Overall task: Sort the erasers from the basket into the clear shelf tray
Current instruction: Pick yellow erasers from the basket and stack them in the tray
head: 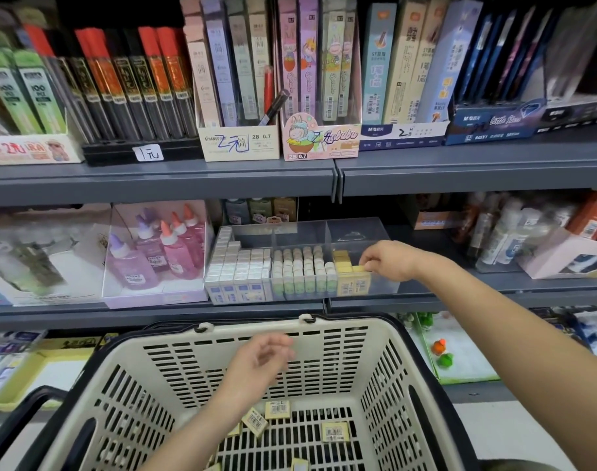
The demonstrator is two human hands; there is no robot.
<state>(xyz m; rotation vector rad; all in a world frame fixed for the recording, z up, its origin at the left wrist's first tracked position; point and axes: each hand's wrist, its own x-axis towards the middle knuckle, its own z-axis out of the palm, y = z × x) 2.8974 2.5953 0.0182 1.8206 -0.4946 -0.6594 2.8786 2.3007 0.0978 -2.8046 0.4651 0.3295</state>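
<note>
Head camera: right hand (389,261) pinches a yellow eraser (359,268) beside the yellow stack (343,261) in the clear tray (355,229); left hand (259,360), fingers loose, hangs above erasers (335,432) in the basket (256,329).

Grey metal shelf (154,312) carries the clear plastic three-compartment tray (383,283) right beneath the fingers (365,265) of the right hand (389,260), with a clear box of pink glue bottles (120,290) standing to their left.

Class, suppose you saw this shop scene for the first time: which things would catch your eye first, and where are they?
First, the right hand pinching a yellow eraser at the right-hand compartment of the clear tray on the middle shelf. Next, the big cream basket in the foreground, with loose erasers on its floor and the left hand above them.
</note>
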